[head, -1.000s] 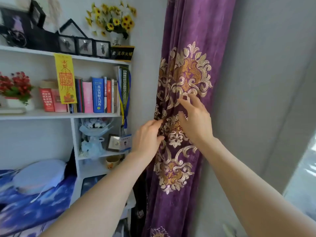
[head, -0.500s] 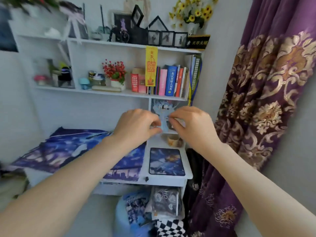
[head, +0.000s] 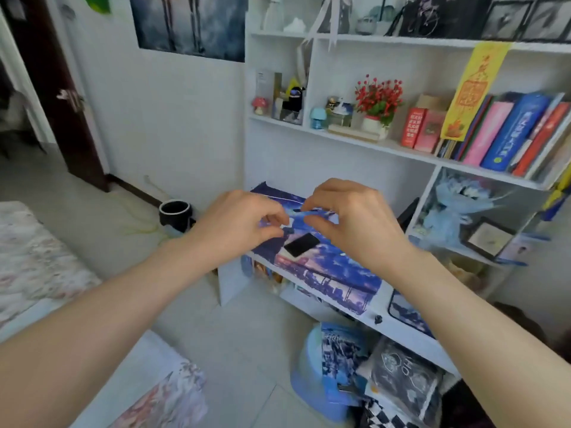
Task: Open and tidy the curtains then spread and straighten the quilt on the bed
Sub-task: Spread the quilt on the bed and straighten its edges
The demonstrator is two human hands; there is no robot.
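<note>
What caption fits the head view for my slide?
Both bare hands, left hand and right hand, raised empty before the white wooden bookshelf; floral bed at left.

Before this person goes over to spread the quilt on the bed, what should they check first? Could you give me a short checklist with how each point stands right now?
1. Both hands free: ok. The left hand and right hand are held up with curled fingers and hold nothing.
2. Curtains opened and tidied: cannot tell; no curtain is in view now.
3. Bed within reach: ok. The floral bedding lies at the left edge.
4. Floor path to the bed: ok. The black bin stands off by the wall.
5. Quilt located: cannot tell; only a corner of bedding shows.
</note>
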